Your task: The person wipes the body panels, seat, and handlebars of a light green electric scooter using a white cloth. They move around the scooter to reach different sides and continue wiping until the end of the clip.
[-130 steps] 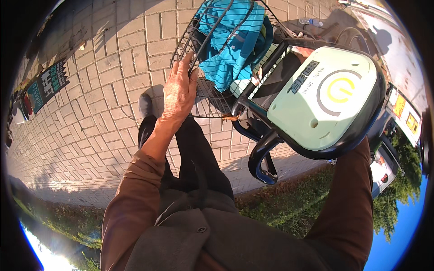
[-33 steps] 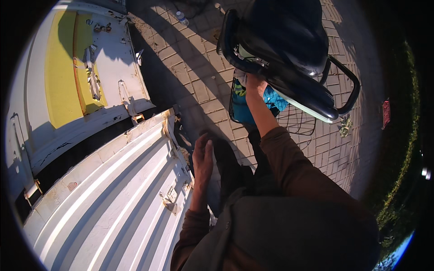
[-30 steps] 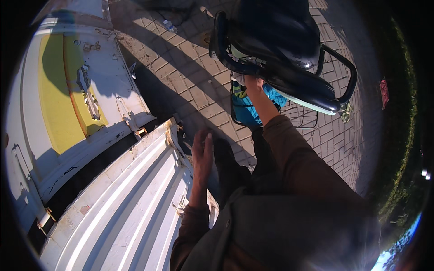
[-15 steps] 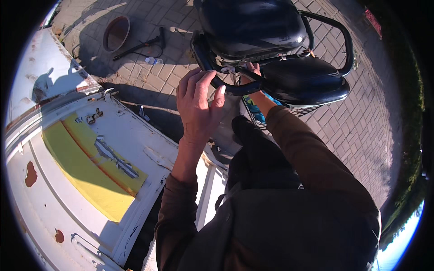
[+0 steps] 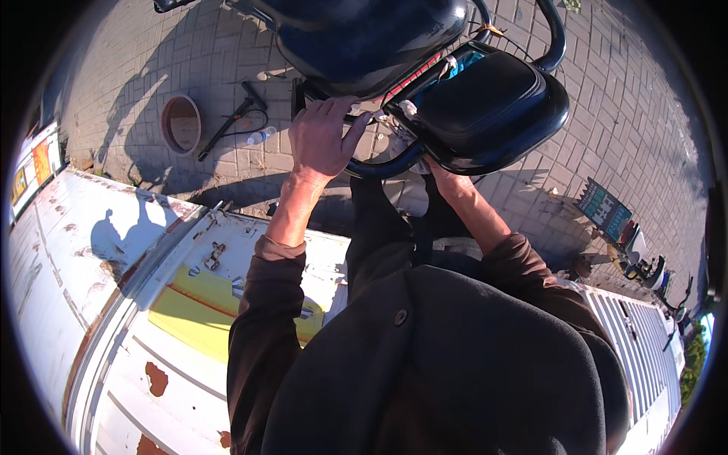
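Observation:
My left hand (image 5: 322, 133) has its fingers curled over a black tubular rail (image 5: 390, 167) at the near side of a vehicle's black padded seat (image 5: 364, 45). My right hand (image 5: 447, 178) reaches under the smaller black pad (image 5: 485, 110) to the right, where its fingers are hidden. Teal cloth (image 5: 459, 68) shows in a gap beside that pad. A small pale, scrunched piece (image 5: 407, 108), too small to name, sits at the pad's left edge, near my left thumb.
A round brown-rimmed basin (image 5: 165, 125), a black pump-like tool (image 5: 224, 125) and a bottle (image 5: 262, 136) lie on the paving (image 5: 599, 76). Rusty white panels (image 5: 106, 288) stand close behind and left of me. A sign (image 5: 604, 206) and parked two-wheelers (image 5: 648, 269) are at the right.
My left hand has risen from beside my leg to the rail. My right forearm now reaches from lower down. The view has turned, bringing the basin, sign and parked two-wheelers into sight.

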Demonstrator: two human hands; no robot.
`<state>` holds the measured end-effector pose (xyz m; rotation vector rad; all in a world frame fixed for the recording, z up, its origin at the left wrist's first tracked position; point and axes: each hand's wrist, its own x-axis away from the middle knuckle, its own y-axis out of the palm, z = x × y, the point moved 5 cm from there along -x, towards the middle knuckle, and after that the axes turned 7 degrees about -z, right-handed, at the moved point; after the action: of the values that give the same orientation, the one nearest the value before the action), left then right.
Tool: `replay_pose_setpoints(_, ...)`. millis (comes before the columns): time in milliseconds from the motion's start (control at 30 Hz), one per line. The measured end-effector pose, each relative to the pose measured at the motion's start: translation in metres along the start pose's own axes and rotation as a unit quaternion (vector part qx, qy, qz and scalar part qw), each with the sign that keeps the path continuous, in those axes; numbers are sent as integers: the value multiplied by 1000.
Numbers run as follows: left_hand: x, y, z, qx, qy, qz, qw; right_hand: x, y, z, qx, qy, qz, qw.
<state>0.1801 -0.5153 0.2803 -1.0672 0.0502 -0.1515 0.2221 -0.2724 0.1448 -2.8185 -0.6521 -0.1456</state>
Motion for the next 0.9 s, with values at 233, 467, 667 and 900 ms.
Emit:
replay_pose_setpoints(233,-4,0,4,-6,100,-136,986,-14,51,-20,-334,153,195,909)
replay_pose_setpoints(467,-8,8,5,-32,179,-276,944,-62,107,88,-290,131,333,888)
replay_pose_setpoints(667,-11,12,1,-60,151,-363,917,-73,123,124,-183,222,284,915)
replay_pose_setpoints(900,-11,18,-2,-57,128,-392,909,-41,108,17,-342,63,481,805)
